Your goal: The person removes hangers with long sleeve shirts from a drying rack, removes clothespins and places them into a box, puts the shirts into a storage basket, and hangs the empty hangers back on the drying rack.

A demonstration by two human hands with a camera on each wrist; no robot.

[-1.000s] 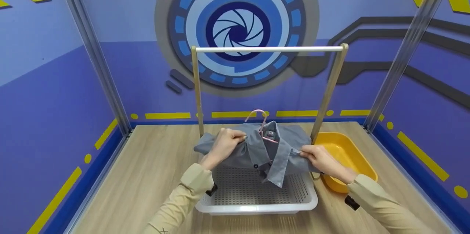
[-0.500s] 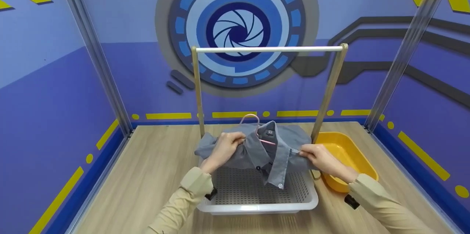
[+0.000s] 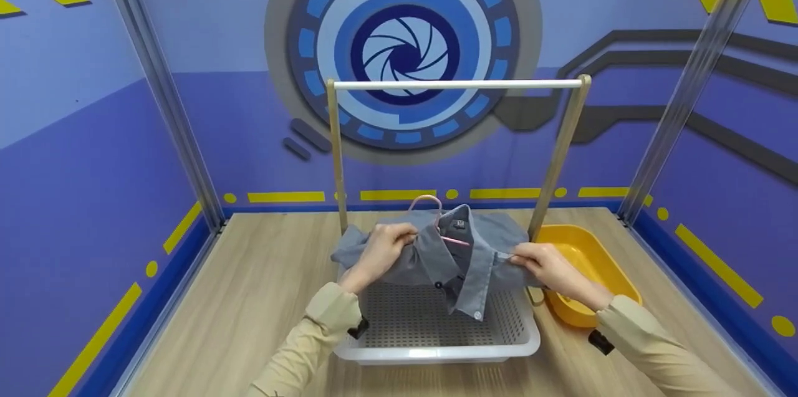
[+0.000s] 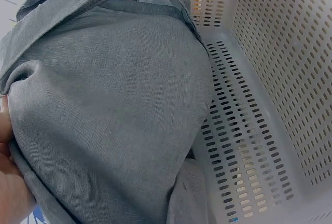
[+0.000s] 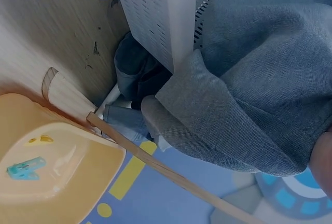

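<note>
A grey collared shirt with buttons lies across the back of a white perforated basket. A pink hanger is inside it, its hook rising out of the neck opening and a short bar showing inside the collar. My left hand pinches the shirt just left of the collar. On the other side, my right hand pinches the front edge of the cloth. The left wrist view shows the shirt cloth draped over the basket, with only part of the hand at the edge.
Behind the basket stands a wooden rack with a white rail. A yellow basin sits to the right, holding a teal clothespin and a yellow one. Dark blue cloth lies beside the basket.
Over the last second the hanger hook has shifted left and slightly down, and the collar has spread a little. Both hands keep their hold, nearly in place.
</note>
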